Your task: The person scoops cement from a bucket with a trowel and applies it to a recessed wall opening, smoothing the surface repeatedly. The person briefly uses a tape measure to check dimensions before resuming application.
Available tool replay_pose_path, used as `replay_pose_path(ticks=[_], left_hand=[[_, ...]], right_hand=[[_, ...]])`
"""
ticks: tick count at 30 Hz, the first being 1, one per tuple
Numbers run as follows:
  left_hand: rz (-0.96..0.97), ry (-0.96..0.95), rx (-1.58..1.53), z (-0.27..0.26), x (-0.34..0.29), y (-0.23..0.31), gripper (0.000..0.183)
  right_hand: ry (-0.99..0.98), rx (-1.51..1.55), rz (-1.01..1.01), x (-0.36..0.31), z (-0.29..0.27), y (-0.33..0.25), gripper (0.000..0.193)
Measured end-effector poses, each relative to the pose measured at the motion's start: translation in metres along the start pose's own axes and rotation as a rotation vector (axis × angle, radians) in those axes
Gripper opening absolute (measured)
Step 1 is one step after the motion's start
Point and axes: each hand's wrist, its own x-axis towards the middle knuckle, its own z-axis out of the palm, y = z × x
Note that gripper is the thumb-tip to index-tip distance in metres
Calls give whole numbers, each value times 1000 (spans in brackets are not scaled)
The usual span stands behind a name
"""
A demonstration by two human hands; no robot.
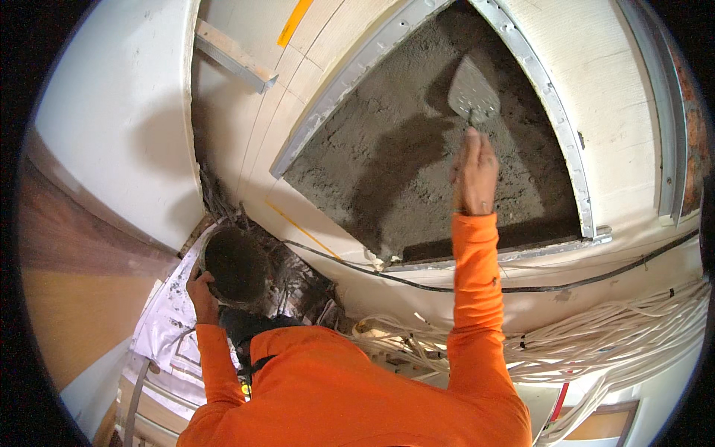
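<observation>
My right hand (475, 173) is closed round the handle of a pointed trowel (474, 88). The metal blade, specked with grey, lies over a patch of wet grey mortar (402, 164) that fills a metal-framed recess in the wall. Whether the blade touches the mortar I cannot tell. At the lower left my left hand (202, 296) grips the rim of a dark round bucket (234, 267). The inside of the bucket is dark, so its contents are hard to make out. Both my arms are in orange sleeves.
A metal strip (350, 86) edges the recess. Below it a black cable (477, 289) runs along the wall, and a thick bundle of white cables (596, 335) sits at the lower right. A metal bracket (234, 59) juts out at the upper left. Stained sheeting (167, 313) lies by the bucket.
</observation>
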Motion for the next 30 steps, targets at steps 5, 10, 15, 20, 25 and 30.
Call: replay_pose_path(ticks=[5, 10, 15, 20, 25, 30], left_hand=[[-17, -27, -10, -14, 20, -15, 71], [54, 4, -41, -13, 20, -24, 66], [16, 51, -3, -18, 17, -35, 65], [28, 23, -32, -23, 5, -37, 69], [32, 49, -51, -37, -9, -39, 74], [27, 39, -156, -54, -27, -29, 72]], right_hand=[[1, -168, -68, 33, 54, -45, 46], [-44, -282, -42, 20, 76, -47, 47], [-28, -454, -112, -12, 111, -17, 46], [-109, -492, 36, -50, 158, 22, 46], [-149, -498, 87, -75, 174, 34, 49], [-307, -530, 15, -94, 151, 53, 52]])
